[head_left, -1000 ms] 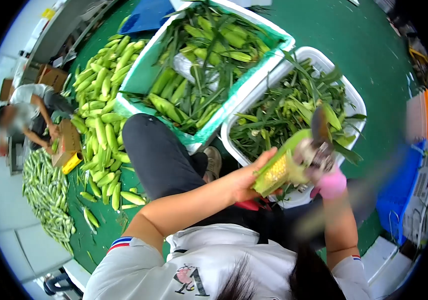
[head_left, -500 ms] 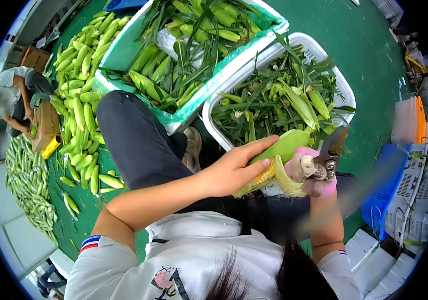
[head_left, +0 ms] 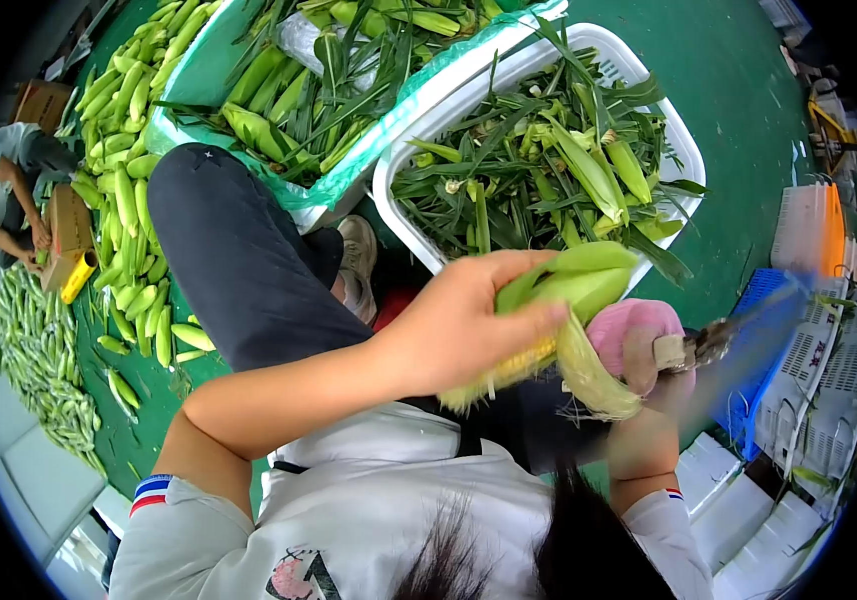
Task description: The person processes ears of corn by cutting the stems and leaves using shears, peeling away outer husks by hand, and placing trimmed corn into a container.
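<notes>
My left hand (head_left: 464, 325) is wrapped round an ear of corn (head_left: 534, 352) with its green husk partly peeled back. Yellow kernels and pale silk show below my fingers, and a pale husk flap (head_left: 597, 372) hangs beside them. My right hand (head_left: 637, 345), in a pink glove, is closed on a knife (head_left: 711, 345) whose blade points right and is blurred. The glove is right beside the husk flap; whether it touches the flap I cannot tell. Both hands are above my lap, in front of a white basket (head_left: 689, 150) of husks and leaves.
A box lined with green plastic (head_left: 419, 105) holds unhusked corn and leaves. Corn piles (head_left: 129, 210) cover the floor at left, where another person (head_left: 19, 180) works by a cardboard box (head_left: 69, 230). Blue crates (head_left: 754, 365) and white crates (head_left: 809, 385) stand at right.
The knife has swung from pointing upward to pointing right as my gloved hand turned. The pale husk flap stands further out from the ear. The whole view has shifted slightly.
</notes>
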`<state>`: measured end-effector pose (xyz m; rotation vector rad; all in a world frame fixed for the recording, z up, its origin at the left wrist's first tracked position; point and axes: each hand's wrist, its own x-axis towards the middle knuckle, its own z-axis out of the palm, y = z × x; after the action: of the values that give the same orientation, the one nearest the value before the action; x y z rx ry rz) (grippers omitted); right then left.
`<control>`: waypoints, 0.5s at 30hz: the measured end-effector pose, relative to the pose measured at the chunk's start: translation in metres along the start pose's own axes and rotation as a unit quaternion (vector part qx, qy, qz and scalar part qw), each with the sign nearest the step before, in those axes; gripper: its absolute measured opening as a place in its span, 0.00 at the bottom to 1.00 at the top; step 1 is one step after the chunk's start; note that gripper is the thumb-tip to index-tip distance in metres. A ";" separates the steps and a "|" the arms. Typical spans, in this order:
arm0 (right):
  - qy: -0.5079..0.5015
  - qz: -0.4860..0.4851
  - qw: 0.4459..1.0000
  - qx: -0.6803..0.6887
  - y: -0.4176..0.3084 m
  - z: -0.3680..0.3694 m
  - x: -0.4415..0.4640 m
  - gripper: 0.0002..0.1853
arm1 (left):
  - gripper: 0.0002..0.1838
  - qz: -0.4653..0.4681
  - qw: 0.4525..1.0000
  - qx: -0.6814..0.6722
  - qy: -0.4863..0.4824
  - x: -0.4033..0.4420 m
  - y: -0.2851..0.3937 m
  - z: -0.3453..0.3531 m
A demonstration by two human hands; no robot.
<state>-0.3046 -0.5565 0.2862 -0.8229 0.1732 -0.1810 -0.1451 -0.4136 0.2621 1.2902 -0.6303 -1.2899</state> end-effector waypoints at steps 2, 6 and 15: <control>0.041 -0.005 0.998 0.054 0.000 0.001 -0.001 0.24 | 0.22 0.066 0.995 0.077 0.001 -0.006 0.005 0.004; -0.066 -0.125 0.975 0.169 0.011 -0.009 0.004 0.23 | 0.22 -0.075 0.985 -0.131 -0.082 -0.010 0.007 0.001; -0.477 -0.117 0.813 0.313 -0.009 -0.012 0.037 0.19 | 0.16 -0.025 0.998 -0.050 -0.017 -0.013 0.019 0.023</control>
<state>-0.2724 -0.5792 0.2821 -0.1902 -0.9106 -0.0292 -0.1627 -0.4132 0.2886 1.2118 -0.5538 -1.3706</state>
